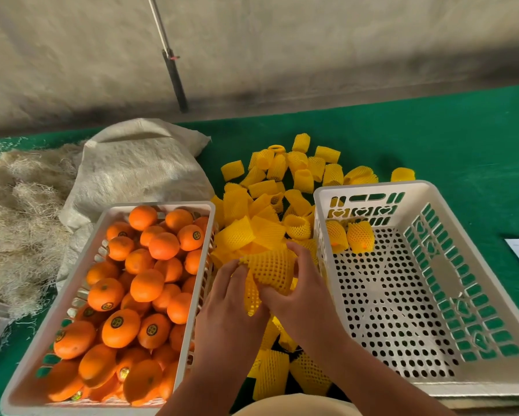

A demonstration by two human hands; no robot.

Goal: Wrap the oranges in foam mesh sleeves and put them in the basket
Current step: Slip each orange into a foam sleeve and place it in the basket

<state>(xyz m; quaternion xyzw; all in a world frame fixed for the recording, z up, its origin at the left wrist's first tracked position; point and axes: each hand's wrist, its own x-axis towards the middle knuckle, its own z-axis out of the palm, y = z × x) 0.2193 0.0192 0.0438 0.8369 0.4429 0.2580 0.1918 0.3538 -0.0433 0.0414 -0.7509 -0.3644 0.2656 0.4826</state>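
Fingers (294, 250) of the right hand (300, 295) curl over the top and near side of a yellow foam mesh sleeve (271, 270), while the left hand (228, 298) grips the same sleeve from its left, thumb and fingertips pressed into the mesh. Both hands hold it low over the green worktop (432, 139), in the gap between two white plastic baskets. Stretched wide, the sleeve shows an open diamond lattice with frilled edges and bulges as though round something; whether an orange sits inside cannot be told. To the left, the first basket (108, 211) is heaped with bright, glossy oranges (138, 280), many bearing a small round dark-and-gold sticker. To the right, the second basket (372, 184), perforated with rows of holes and heart-shaped cut-outs, holds two wrapped oranges (349, 237) tucked against its far left corner, a spot of orange peel showing at the lower end of each sleeve. A loose pile of spare sleeves (282, 187), short squashed yellow tubes, spreads between and beyond the baskets, with a few more lying near the person's body. A pale woven sack (138, 163) and a tangle of straw-like fibre (21, 211) lie at the far left.
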